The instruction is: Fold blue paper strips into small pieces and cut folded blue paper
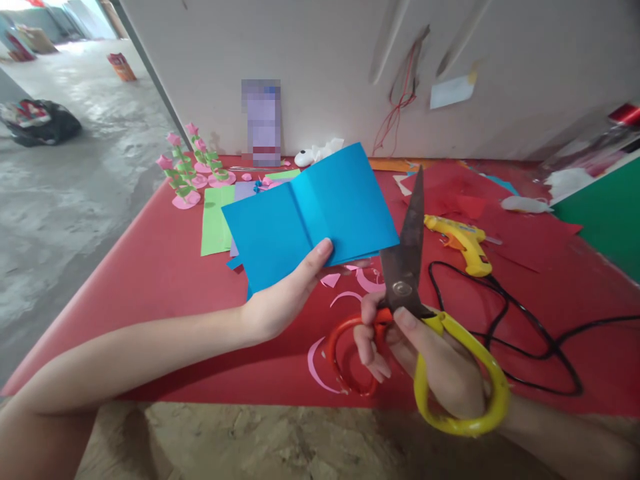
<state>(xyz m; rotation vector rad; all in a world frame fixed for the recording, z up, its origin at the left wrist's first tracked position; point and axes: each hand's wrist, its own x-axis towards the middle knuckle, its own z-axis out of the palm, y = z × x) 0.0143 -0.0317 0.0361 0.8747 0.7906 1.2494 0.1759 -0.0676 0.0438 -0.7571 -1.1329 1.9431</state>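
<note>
Tilted over the red table is a folded sheet of blue paper (345,200), creased down its middle. My left hand (285,290) grips its lower edge, thumb on top and fingers underneath. My right hand (425,353) is wrapped round a big pair of scissors (407,253) with one red and one yellow handle loop. Their dark blades point up, partly apart, close to the paper's right corner; I cannot tell whether they touch it. Curved pink paper scraps (320,367) lie below my hands. Behind the blue sheet are green paper (215,227) and purple paper, partly hidden.
Pink paper flowers on round bases (187,193) stand at the table's back left. On the right lie a yellow glue gun (465,243), its looping black cord (540,320) and red paper scraps (450,193). A pale panel (320,60) rises behind the red table (165,287).
</note>
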